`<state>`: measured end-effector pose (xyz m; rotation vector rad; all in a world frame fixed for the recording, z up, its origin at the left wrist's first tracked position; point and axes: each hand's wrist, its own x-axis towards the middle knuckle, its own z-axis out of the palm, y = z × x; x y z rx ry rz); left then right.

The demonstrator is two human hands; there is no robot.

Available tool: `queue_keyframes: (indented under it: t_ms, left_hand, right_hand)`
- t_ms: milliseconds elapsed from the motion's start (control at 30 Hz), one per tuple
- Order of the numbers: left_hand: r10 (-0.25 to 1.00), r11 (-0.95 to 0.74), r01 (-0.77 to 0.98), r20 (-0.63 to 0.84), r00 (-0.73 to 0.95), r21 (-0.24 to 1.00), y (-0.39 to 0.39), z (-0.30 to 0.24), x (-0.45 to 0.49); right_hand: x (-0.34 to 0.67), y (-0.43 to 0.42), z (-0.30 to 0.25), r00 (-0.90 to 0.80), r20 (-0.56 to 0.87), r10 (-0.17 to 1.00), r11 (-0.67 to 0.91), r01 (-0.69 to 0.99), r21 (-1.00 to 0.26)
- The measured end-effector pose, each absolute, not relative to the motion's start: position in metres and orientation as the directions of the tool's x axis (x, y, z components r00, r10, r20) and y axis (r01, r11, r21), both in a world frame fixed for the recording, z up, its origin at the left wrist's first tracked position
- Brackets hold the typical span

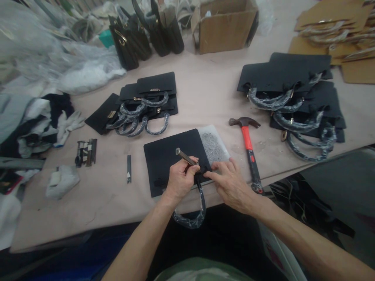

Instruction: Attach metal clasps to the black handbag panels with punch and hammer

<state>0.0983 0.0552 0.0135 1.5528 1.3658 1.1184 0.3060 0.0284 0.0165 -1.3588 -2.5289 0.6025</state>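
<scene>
My left hand (182, 177) is closed round a metal punch (185, 156), held tilted with its lower end near the corner of a black bag panel (170, 156). My right hand (230, 181) lies beside that corner, its index finger stretched out and touching the panel near the punch. A plastic-wrapped handle (202, 207) is joined to the panel and hangs over the table edge. Under the panel's right side sits a pale, speckled pad (215, 142). To the right of my right hand lies a claw hammer (248, 144) with a red and black grip.
Black panels with wrapped handles are piled at the left (156, 86) and at the right (258, 76). A flat metal bar (129, 168) and several small tools (85, 153) lie at left. Behind stand dark bags (124, 47) and a cardboard box (225, 31).
</scene>
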Motion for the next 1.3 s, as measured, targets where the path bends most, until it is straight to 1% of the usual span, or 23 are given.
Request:
queue_keyframes:
  t_ms: [167, 300, 500, 633, 733, 833, 933, 1033, 1133, 1200, 1233, 1300]
  left_hand:
    - [0.99, -0.143, 0.338, 0.139, 0.038, 0.93, 0.055, 0.012, 0.099]
    - [0.993, -0.118, 0.344, 0.112, 0.038, 0.932, 0.056, 0.011, 0.098]
    - [0.992, -0.123, 0.336, 0.114, 0.046, 0.934, 0.057, 0.011, 0.098]
    - [0.988, -0.155, 0.344, 0.145, 0.054, 0.926, 0.056, 0.012, 0.098]
    - [0.977, -0.212, 0.36, 0.197, 0.079, 0.909, 0.054, 0.011, 0.098]
    - [0.959, -0.283, 0.365, 0.258, 0.116, 0.887, 0.051, 0.009, 0.098]
    - [0.939, -0.344, 0.371, 0.316, 0.134, 0.863, 0.05, 0.007, 0.099]
    - [0.922, -0.387, 0.408, 0.36, 0.145, 0.827, 0.048, 0.005, 0.1]
    - [0.906, -0.42, 0.448, 0.395, 0.155, 0.789, 0.048, 0.002, 0.1]
    - [0.895, -0.441, 0.475, 0.417, 0.162, 0.762, 0.047, 0.0, 0.1]
    - [0.891, -0.445, 0.487, 0.424, 0.161, 0.751, 0.046, -0.001, 0.101]
    - [0.887, -0.451, 0.503, 0.435, 0.156, 0.738, 0.045, -0.003, 0.101]
  right_hand:
    - [0.307, 0.027, 0.017, -0.566, -0.019, 0.824, 0.51, 0.756, -0.41]
    - [0.301, 0.025, 0.02, -0.52, -0.043, 0.853, 0.449, 0.774, -0.447]
    - [0.299, 0.024, 0.021, -0.51, -0.041, 0.859, 0.425, 0.757, -0.497]
    - [0.3, 0.026, 0.022, -0.519, -0.059, 0.853, 0.427, 0.757, -0.495]
    - [0.303, 0.025, 0.021, -0.543, -0.052, 0.838, 0.461, 0.755, -0.466]
    - [0.304, 0.02, 0.016, -0.549, -0.022, 0.836, 0.496, 0.772, -0.397]
    - [0.302, 0.013, 0.009, -0.531, 0.003, 0.847, 0.5, 0.797, -0.339]
    - [0.3, 0.007, 0.005, -0.516, 0.016, 0.857, 0.493, 0.808, -0.322]
    - [0.303, 0.005, 0.003, -0.541, 0.07, 0.838, 0.527, 0.77, -0.36]
    - [0.312, 0.007, 0.004, -0.552, 0.158, 0.819, 0.561, 0.71, -0.427]
    - [0.318, 0.009, 0.005, -0.519, 0.218, 0.827, 0.556, 0.69, -0.464]
    - [0.333, 0.016, 0.008, -0.353, 0.332, 0.875, 0.481, 0.712, -0.512]
